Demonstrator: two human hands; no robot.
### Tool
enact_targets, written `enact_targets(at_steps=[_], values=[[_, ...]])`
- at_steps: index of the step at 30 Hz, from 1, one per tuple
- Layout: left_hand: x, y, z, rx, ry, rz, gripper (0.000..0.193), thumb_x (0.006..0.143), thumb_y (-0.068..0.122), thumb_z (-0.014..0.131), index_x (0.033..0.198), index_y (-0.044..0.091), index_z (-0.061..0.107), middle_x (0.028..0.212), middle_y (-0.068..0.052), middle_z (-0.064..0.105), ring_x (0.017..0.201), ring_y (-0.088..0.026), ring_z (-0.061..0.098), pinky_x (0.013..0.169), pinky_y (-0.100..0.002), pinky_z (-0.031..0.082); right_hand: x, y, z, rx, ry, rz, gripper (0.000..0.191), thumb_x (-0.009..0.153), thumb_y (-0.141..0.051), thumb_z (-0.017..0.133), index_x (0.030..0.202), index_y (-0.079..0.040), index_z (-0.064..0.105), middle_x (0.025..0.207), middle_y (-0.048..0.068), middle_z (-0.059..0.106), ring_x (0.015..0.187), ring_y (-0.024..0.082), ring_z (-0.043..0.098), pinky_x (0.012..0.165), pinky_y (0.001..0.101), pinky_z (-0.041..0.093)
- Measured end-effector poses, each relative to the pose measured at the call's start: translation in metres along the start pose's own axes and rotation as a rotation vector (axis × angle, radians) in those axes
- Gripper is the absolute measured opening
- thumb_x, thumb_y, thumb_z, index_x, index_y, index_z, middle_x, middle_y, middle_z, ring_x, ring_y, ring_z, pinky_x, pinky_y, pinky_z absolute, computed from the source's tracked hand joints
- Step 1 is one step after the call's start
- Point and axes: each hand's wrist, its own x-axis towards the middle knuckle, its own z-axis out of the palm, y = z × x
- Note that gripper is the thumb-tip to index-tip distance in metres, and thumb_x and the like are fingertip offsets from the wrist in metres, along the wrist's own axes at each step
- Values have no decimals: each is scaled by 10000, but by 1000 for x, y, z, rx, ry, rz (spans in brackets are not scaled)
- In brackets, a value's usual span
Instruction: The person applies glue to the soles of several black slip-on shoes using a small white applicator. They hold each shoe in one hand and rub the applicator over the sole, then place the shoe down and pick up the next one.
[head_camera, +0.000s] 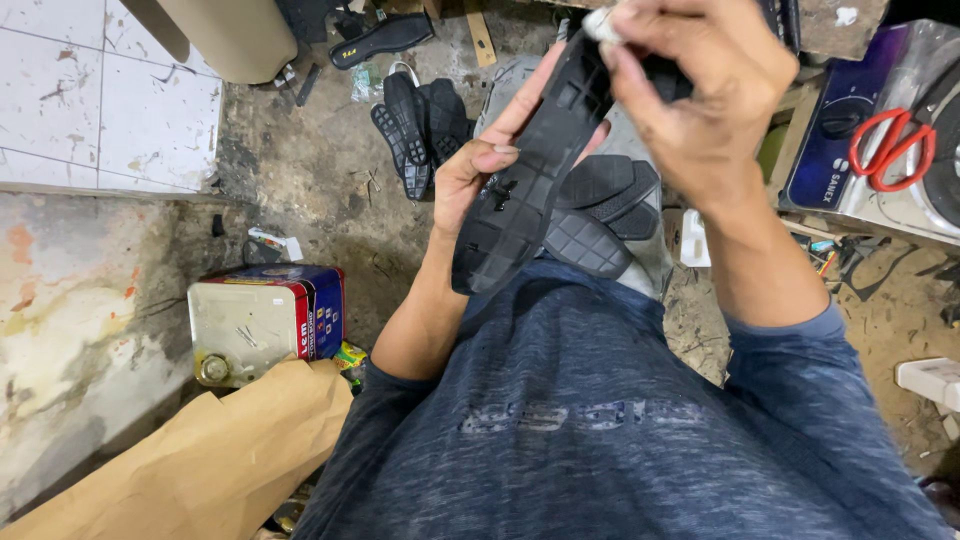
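- Left hand (478, 170) cradles a black shoe sole (530, 175), fingers curled round its edge.
- Right hand (700, 95) pinches a small white wad (602, 24) against the sole's toe end.
- Judged: wiping or coating step; next calls for steady strokes along the sole.

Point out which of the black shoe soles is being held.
The long sole raised between both hands: left hand beneath, right hand at its top. The others lie down below.

We see even, fairly bright light with soft, faint shadows. The white tiled surface (100, 90) in the upper left of the frame glares slightly, and the shiny top of the rectangular metal tin (245, 325) at lower left glints. Wide-angle bending stretches the edges. The right hand (700, 90) at top centre looks slightly blurred.
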Motion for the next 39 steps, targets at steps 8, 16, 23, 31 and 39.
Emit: enact_targets(at_steps=[8, 16, 23, 31, 39], values=[[2, 4, 4, -17, 23, 65, 1000, 813, 117, 589, 1696, 14, 130, 1671, -170, 241, 1536, -260, 301, 1359, -459, 149, -12, -3, -8, 13, -40, 47, 210, 942, 150, 748, 1136, 81, 705, 1148, 171, 688, 1057, 258, 707, 932, 296, 566], [-1, -2, 3, 133, -4, 25, 771, 1071, 281, 503, 1675, -38, 146, 1673, -181, 300, 1500, -221, 382, 1316, -325, 245, -14, -17, 13, 18, -59, -8, 187, 915, 102, 828, 1055, 49, 716, 1171, 159, 709, 1045, 256, 722, 879, 323, 598], [-4, 0, 1, 169, -12, 7, 797, 1164, 571, 326, 1682, -10, 152, 1650, -146, 320, 1465, -232, 388, 1280, -338, 263, -17, -21, 18, 64, -120, 16, 181, 944, 67, 851, 1074, 51, 725, 1175, 169, 710, 1069, 259, 731, 857, 315, 619], [2, 0, -1, 180, -71, 21, 894, 1052, 724, 285, 1660, 85, 134, 1663, -114, 317, 1466, -279, 416, 1301, -376, 308, -32, -50, 35, 205, -233, -23, 194, 866, 30, 858, 1006, 26, 724, 1146, 167, 718, 1030, 258, 736, 882, 328, 620], [-1, -6, -12, 17, -22, 63, 885, 1127, 744, 249, 1665, 43, 190, 1606, -161, 370, 1391, -248, 455, 1230, -334, 319, -17, 2, 20, 26, -53, 102, 176, 1002, 82, 842, 1140, 71, 734, 1170, 177, 725, 1073, 259, 742, 868, 316, 604]])
